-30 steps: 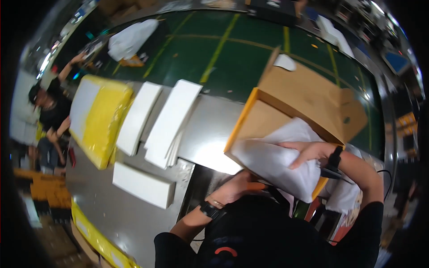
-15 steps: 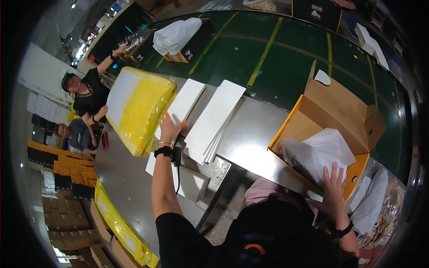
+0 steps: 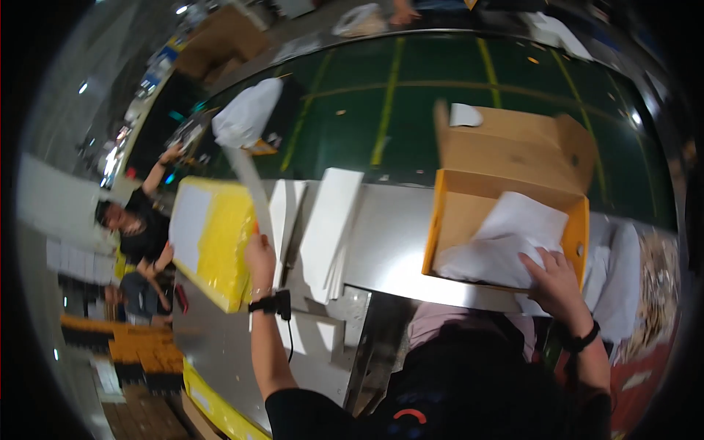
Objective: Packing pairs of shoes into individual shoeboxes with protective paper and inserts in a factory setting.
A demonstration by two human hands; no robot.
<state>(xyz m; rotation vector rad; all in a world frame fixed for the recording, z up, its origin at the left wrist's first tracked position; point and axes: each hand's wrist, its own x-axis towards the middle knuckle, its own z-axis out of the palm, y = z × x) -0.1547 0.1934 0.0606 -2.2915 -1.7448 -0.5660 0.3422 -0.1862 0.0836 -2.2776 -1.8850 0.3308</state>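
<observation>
Steel table [image 3: 396,249] — left hand [image 3: 259,258] lifts white sheet [image 3: 246,183]; right hand [image 3: 555,282] presses paper [image 3: 506,246].

White sheet [image 3: 246,183] motion-blurred; left hand [image 3: 259,258] grip unclear.

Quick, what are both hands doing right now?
Left hand: closed, lifting a thin white sheet.
Right hand: open, resting on white paper in the cardboard box.
</observation>
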